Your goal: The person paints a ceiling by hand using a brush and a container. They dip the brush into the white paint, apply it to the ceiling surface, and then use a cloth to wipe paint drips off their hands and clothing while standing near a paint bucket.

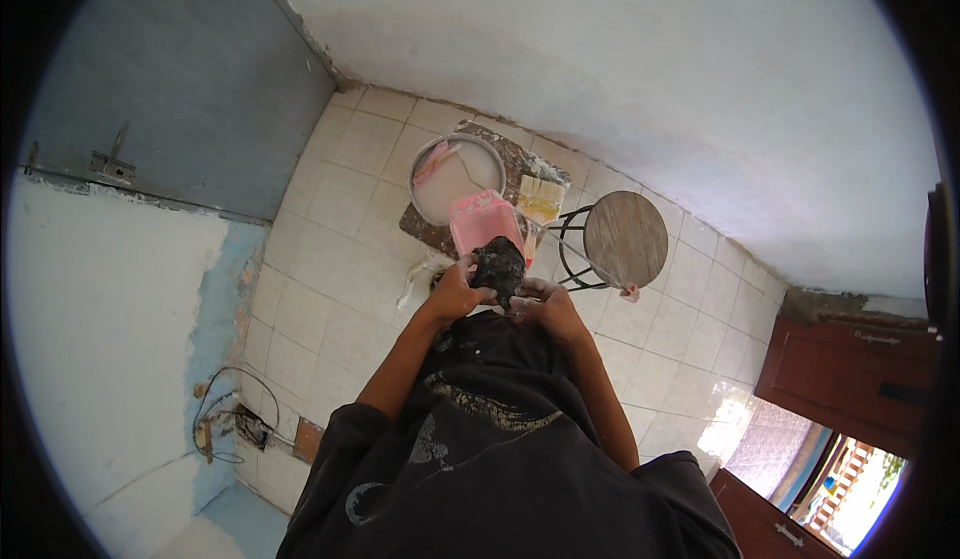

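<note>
A dark, crumpled cloth (pixel 498 267) with pale specks is held between my two hands in front of my body. My left hand (pixel 458 291) grips its left edge with bent fingers. The fingers of my right hand (pixel 543 305) pinch its lower right edge. Just beyond the cloth stands a pink paint tray (pixel 486 221), its near end partly hidden by the cloth. Behind the tray is a round bucket (pixel 413 181) of whitish liquid with a pink-and-white paint roller (pixel 436 162) inside. A wide paintbrush (pixel 540 199) with yellowed bristles lies right of the tray.
A stained board (pixel 525 162) lies under the bucket on the tiled floor (pixel 330 249). To the right stands a round wooden stool (pixel 627 239) with dark metal legs, a thin rod (pixel 595 264) near it. Loose cables (pixel 235 409) hang at the lower left wall. A grey door (pixel 170 79) is at upper left.
</note>
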Demonstrator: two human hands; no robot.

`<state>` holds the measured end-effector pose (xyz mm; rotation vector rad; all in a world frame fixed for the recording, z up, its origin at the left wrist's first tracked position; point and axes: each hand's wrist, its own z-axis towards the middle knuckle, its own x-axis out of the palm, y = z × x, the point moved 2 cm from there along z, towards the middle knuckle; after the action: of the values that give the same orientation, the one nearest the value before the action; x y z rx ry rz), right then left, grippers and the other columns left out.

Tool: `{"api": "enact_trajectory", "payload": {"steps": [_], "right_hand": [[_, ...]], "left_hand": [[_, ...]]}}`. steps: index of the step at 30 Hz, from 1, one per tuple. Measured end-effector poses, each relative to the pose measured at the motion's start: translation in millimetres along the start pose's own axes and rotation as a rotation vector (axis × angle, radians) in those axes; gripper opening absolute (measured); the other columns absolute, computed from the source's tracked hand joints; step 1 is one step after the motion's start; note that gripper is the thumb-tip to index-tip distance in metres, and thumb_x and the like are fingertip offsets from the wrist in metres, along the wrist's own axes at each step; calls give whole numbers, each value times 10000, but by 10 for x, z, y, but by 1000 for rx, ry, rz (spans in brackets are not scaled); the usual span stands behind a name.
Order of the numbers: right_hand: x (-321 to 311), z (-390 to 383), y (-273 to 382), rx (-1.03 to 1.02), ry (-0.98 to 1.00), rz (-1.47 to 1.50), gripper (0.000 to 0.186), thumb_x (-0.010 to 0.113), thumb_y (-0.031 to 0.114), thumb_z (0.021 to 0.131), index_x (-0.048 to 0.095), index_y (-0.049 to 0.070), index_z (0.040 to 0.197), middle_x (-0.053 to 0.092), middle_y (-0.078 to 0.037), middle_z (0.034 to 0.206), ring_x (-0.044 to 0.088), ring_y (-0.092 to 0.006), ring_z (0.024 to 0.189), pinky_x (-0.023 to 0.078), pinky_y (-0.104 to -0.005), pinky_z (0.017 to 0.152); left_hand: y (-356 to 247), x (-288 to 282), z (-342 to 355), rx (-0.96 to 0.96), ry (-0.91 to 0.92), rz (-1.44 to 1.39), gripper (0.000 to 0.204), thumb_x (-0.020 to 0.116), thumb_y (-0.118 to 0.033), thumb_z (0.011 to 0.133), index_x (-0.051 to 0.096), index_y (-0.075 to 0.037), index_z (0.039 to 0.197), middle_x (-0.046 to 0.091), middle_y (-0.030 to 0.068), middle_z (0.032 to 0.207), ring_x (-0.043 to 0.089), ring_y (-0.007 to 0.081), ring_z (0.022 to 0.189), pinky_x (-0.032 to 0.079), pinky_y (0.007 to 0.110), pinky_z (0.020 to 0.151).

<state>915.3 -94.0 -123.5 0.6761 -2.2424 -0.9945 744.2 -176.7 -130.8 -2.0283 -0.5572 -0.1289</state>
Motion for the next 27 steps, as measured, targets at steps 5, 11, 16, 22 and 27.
{"api": "enact_trajectory", "payload": {"steps": [5,11,16,22,27], "right_hand": [[35,48,3,51,-34,-164,169,666,66,811,620,-44,931,653,-85,778,618,-127,655,493,-232,585],[56,70,18,13,-69,-191,116,666,73,815,634,-38,827,660,-102,721,625,-130,619,496,-230,570],[53,76,-5,59,-66,-89,161,667,95,825,628,-60,848,660,-121,728,634,-147,606,503,-240,561],[59,94,-44,25,-71,-121,153,635,109,858,613,-42,856,662,-114,728,640,-147,605,511,-235,572],[51,114,-33,15,-67,-170,153,640,120,858,606,-27,833,654,-100,703,634,-142,594,506,-234,557]], "left_hand": [[-65,-4,-28,26,24,-75,728,723,-12,674,341,44,1290,564,159,1127,598,221,984,500,326,848],[39,-81,23,168,-35,334,782,796,-99,653,360,74,1279,571,158,1134,584,209,1009,474,323,882],[-134,17,-50,67,16,132,654,766,-57,672,439,89,1220,607,139,1066,615,190,932,522,303,777],[32,-7,16,14,-54,191,449,687,16,706,537,66,1126,638,104,983,637,166,823,548,288,705],[-26,38,-17,-24,-18,19,417,703,-18,727,547,46,1109,636,99,990,632,157,843,545,286,720]]}}
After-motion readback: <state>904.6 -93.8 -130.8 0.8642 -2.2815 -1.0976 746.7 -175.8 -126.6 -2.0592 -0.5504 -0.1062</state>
